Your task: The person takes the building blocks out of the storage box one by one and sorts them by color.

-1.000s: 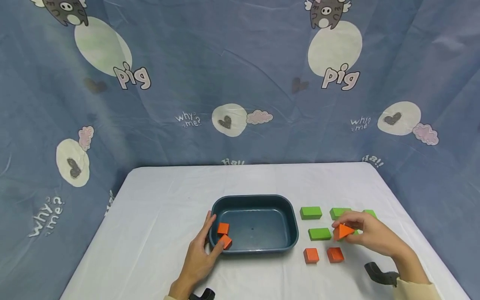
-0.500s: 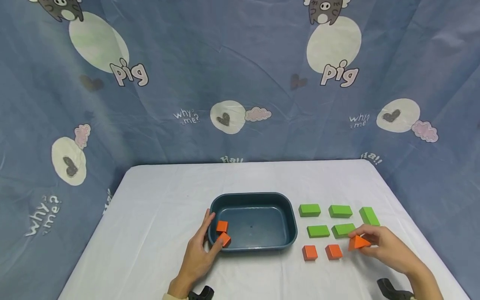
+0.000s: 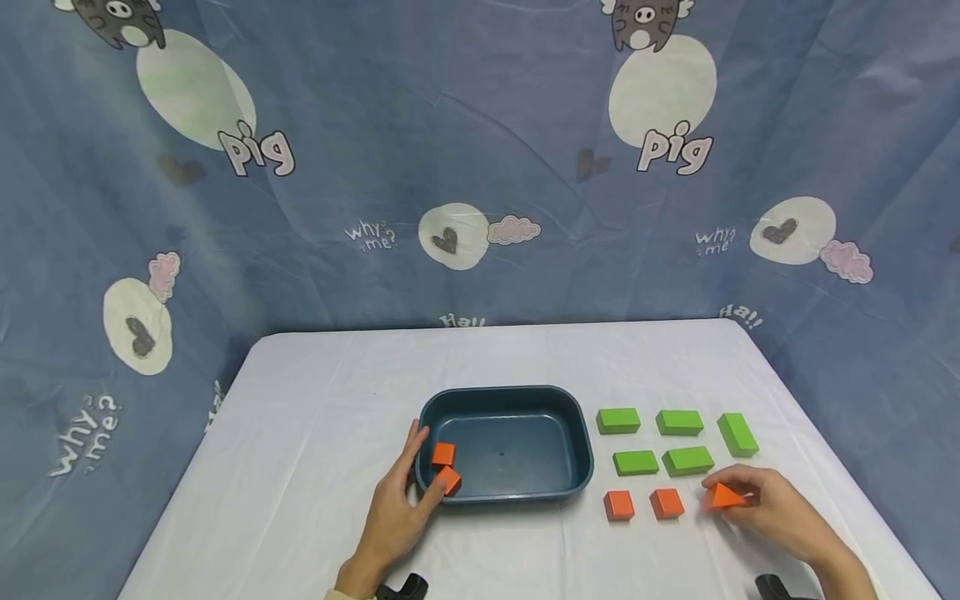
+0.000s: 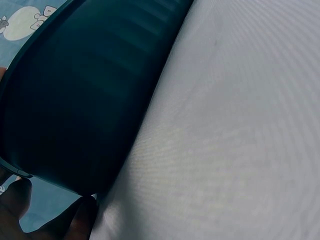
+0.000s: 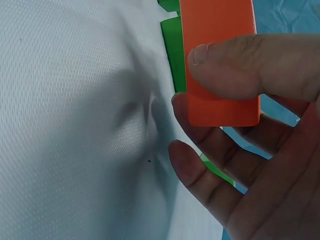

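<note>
At the left end of the dark blue tray [image 3: 585,450], my left hand [image 3: 397,512] holds the rim and outer wall. My left thumb reaches the front corner, close to two orange cubes [image 3: 447,479] inside the tray. To the right, my right hand [image 3: 776,508] pinches an orange triangular block [image 3: 725,497] between thumb and fingers, low over the white cloth. The right wrist view shows the thumb flat on the block's long face [image 5: 217,22]. Two more orange cubes [image 3: 667,503] sit left of this hand.
Several green rectangular blocks [image 3: 687,461] lie in two rows behind the orange cubes, right of the tray. The white-covered table [image 3: 300,433] ends at a blue patterned curtain [image 3: 337,292].
My right hand has moved right and toward me with the triangular block, away from the green blocks, and is now lower. My left hand stays at the tray.
</note>
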Action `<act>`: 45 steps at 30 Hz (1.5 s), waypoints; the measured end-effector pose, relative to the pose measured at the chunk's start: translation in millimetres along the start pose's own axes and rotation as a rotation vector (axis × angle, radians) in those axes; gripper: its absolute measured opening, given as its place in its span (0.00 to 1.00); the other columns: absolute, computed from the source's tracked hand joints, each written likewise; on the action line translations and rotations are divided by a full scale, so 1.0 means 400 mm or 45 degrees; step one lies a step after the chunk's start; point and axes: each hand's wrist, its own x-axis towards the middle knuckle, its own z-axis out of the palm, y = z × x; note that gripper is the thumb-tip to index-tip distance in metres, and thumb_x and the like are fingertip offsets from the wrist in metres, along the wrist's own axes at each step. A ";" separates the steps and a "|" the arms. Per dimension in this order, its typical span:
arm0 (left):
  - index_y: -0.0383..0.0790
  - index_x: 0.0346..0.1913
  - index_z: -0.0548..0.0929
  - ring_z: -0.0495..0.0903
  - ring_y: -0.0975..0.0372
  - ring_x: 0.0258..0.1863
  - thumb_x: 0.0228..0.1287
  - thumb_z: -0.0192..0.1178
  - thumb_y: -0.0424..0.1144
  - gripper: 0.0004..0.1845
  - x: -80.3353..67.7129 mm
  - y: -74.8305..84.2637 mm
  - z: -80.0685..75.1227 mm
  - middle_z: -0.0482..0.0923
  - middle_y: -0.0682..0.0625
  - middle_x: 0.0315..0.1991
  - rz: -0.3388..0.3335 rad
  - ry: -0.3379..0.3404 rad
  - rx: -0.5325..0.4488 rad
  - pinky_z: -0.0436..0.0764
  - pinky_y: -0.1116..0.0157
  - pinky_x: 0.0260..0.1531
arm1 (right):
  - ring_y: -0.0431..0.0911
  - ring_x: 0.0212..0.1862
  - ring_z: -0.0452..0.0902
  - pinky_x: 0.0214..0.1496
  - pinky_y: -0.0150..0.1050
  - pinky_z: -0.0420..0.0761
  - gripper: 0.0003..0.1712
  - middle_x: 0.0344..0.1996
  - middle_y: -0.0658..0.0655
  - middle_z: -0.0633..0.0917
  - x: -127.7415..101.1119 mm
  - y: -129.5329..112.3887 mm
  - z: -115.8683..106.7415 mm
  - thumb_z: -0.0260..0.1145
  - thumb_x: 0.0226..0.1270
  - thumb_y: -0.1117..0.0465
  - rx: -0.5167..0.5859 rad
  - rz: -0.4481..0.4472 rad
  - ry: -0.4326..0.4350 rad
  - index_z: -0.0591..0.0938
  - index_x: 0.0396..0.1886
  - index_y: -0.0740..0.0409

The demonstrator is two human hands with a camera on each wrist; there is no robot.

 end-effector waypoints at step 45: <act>0.45 0.79 0.64 0.61 0.56 0.75 0.68 0.68 0.45 0.40 -0.001 0.000 0.000 0.54 0.48 0.80 0.008 0.001 -0.006 0.75 0.50 0.63 | 0.37 0.38 0.78 0.37 0.33 0.80 0.25 0.41 0.51 0.86 -0.002 -0.010 0.018 0.82 0.51 0.63 -0.074 0.052 0.148 0.86 0.50 0.63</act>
